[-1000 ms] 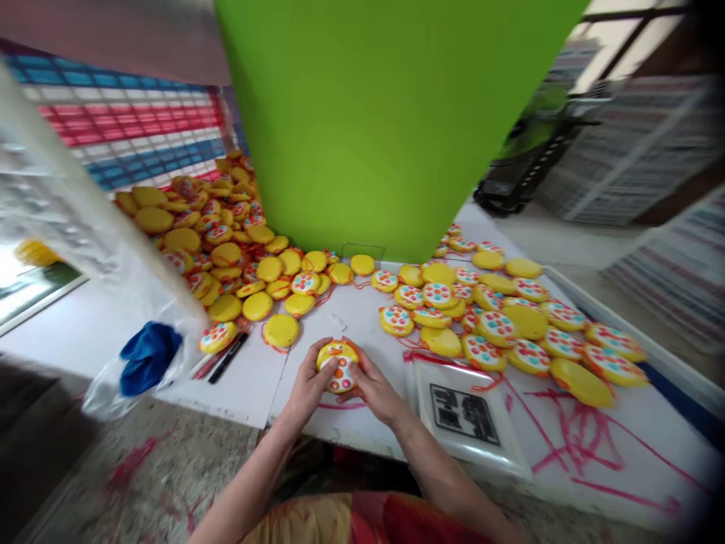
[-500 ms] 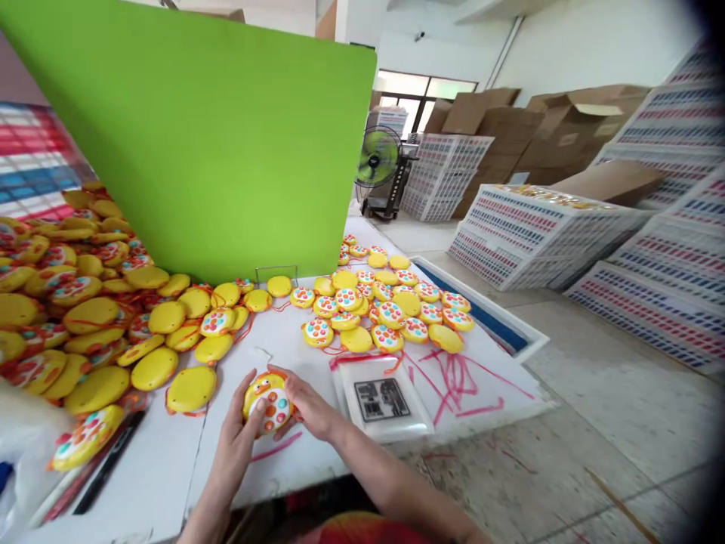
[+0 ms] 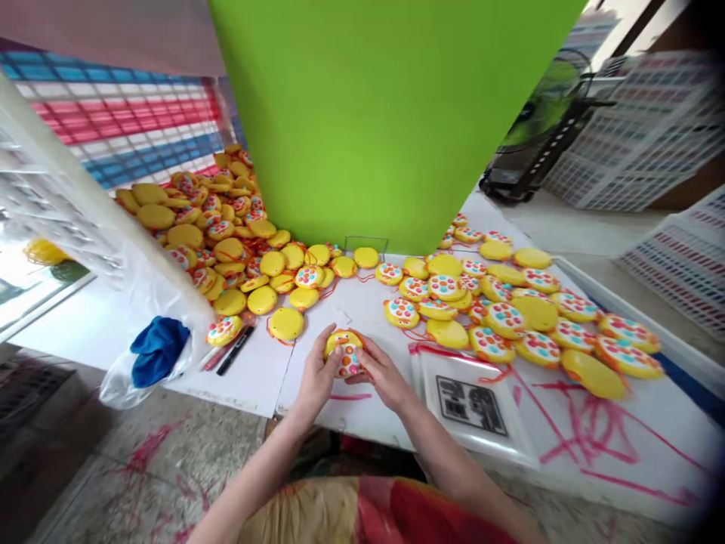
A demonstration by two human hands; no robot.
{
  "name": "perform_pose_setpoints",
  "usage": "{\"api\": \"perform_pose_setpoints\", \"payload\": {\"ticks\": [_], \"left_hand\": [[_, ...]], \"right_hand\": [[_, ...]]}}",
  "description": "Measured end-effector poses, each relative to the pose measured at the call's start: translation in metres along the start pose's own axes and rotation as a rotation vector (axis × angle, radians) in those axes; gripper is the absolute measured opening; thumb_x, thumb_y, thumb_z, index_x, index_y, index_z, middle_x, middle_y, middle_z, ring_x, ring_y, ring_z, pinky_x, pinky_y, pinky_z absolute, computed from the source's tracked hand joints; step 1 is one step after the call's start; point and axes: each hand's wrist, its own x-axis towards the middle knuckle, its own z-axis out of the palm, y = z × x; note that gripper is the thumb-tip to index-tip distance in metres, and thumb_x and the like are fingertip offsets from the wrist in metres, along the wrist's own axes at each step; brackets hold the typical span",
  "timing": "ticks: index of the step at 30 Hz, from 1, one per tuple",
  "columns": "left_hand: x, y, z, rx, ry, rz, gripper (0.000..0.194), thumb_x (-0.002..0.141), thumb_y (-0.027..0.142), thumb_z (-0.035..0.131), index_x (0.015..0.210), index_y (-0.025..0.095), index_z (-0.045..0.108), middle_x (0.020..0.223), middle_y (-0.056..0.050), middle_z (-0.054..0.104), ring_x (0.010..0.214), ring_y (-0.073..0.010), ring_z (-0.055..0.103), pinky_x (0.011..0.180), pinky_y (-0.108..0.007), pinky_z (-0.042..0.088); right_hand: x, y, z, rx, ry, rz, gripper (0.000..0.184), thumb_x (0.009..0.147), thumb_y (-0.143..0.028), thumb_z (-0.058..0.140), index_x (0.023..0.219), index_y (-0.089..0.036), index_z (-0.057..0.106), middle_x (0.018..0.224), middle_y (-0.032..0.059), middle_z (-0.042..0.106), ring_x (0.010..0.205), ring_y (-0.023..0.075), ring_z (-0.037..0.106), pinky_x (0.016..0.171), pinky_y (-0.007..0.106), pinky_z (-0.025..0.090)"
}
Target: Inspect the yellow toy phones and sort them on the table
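Observation:
A yellow duck-faced toy (image 3: 344, 353) with an orange beak and coloured round buttons is held between both hands above the table's front edge. My left hand (image 3: 318, 369) grips its left side, the thumb resting over the button face. On the other side my right hand (image 3: 384, 372) has its fingers on the toy's right edge. Several like toys lie behind, among them a yellow one (image 3: 286, 325) turned back side up. To the right of my right hand is a stack of clear plastic bags (image 3: 471, 404) with a black printed label.
A large heap of toys (image 3: 186, 236) fills the left back, and a spread group (image 3: 507, 321) lies at right. Behind them stands a green board (image 3: 362, 113). Markers (image 3: 235, 351) and a blue cloth (image 3: 160, 349) are at left; a fan (image 3: 544, 113) stands beyond the table.
The view has swung to the left, bringing the blue cloth and the crate wall into sight. Both hands keep hold of the same toy, its face still upward.

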Motion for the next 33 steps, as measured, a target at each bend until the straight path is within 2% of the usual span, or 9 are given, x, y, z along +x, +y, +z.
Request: {"api": "perform_pose_setpoints", "payload": {"ticks": [4,9,14,19,23,26,28,30,33], "left_hand": [[-0.002,0.001,-0.003,0.077,0.017,0.043,0.05,0.084,0.036,0.053,0.131,0.019,0.045,0.124,-0.01,0.056,0.113,-0.0243,0.052,0.099,-0.039,0.04],[0.0,0.006,-0.009,0.121,0.028,0.048,0.049,0.082,0.036,0.055,0.129,0.021,0.048,0.122,-0.01,0.057,0.113,-0.025,0.053,0.1,-0.04,0.04],[0.001,0.006,-0.009,0.054,0.018,0.008,0.051,0.083,0.038,0.054,0.13,0.019,0.045,0.124,-0.009,0.056,0.11,-0.0231,0.054,0.096,-0.037,0.043],[0.0,0.003,-0.011,0.129,-0.091,0.027,0.052,0.087,0.043,0.045,0.134,0.02,0.04,0.126,-0.01,0.054,0.108,-0.0223,0.055,0.094,-0.036,0.044],[0.015,-0.002,-0.035,0.56,0.048,0.214,0.052,0.087,0.04,0.047,0.135,0.021,0.039,0.132,-0.015,0.046,0.116,-0.0266,0.049,0.099,-0.044,0.039],[0.035,-0.013,-0.062,0.901,0.288,0.294,0.062,0.08,0.039,0.058,0.134,0.017,0.038,0.138,-0.019,0.037,0.13,-0.0341,0.031,0.105,-0.053,0.026],[0.048,-0.024,-0.075,0.998,0.349,0.249,0.074,0.073,0.038,0.065,0.136,0.015,0.034,0.142,-0.02,0.03,0.132,-0.038,0.026,0.104,-0.057,0.026],[0.056,-0.034,-0.083,1.008,0.349,0.215,0.074,0.071,0.035,0.067,0.134,0.014,0.035,0.142,-0.021,0.03,0.131,-0.0384,0.028,0.102,-0.056,0.029],[0.056,-0.039,-0.081,0.927,0.34,0.226,0.058,0.07,0.029,0.065,0.123,0.013,0.048,0.137,-0.021,0.035,0.126,-0.0354,0.035,0.103,-0.051,0.031]], "right_hand": [[0.001,0.003,-0.004,-0.112,-0.072,-0.073,0.057,0.077,-0.021,0.057,0.131,-0.029,0.043,0.122,0.0033,0.057,0.102,0.0204,0.059,0.083,0.04,0.054],[0.003,0.004,-0.016,-0.064,-0.211,-0.126,0.077,0.063,-0.002,0.051,0.134,-0.03,0.041,0.141,0.0004,0.042,0.132,0.0192,0.035,0.109,0.042,0.029],[0.0,-0.003,-0.011,-0.005,-0.19,-0.04,0.066,0.071,-0.014,0.061,0.132,-0.031,0.043,0.138,0.0024,0.046,0.123,0.021,0.047,0.101,0.042,0.04],[0.004,-0.002,-0.012,-0.031,-0.109,0.083,0.046,0.081,-0.041,0.057,0.124,-0.028,0.05,0.124,0.0056,0.056,0.092,0.0202,0.063,0.071,0.038,0.057],[0.016,-0.015,-0.048,-0.28,0.191,-0.027,0.049,0.077,-0.046,0.06,0.12,-0.023,0.053,0.118,0.0095,0.058,0.091,0.0256,0.063,0.061,0.039,0.058],[0.021,-0.034,-0.078,-0.472,0.617,-0.365,0.054,0.079,-0.046,0.056,0.125,-0.019,0.048,0.124,0.0131,0.055,0.108,0.0295,0.056,0.082,0.049,0.052],[0.019,-0.042,-0.088,-0.553,0.794,-0.565,0.054,0.083,-0.043,0.052,0.131,-0.022,0.041,0.134,0.012,0.047,0.122,0.0272,0.045,0.1,0.049,0.041],[0.017,-0.041,-0.087,-0.602,0.824,-0.653,0.052,0.085,-0.039,0.051,0.133,-0.025,0.038,0.138,0.0096,0.042,0.127,0.0247,0.04,0.106,0.048,0.034],[0.016,-0.022,-0.069,-0.653,0.647,-0.624,0.043,0.084,-0.038,0.051,0.124,-0.023,0.048,0.128,0.0099,0.051,0.118,0.0247,0.048,0.099,0.049,0.04]]}}
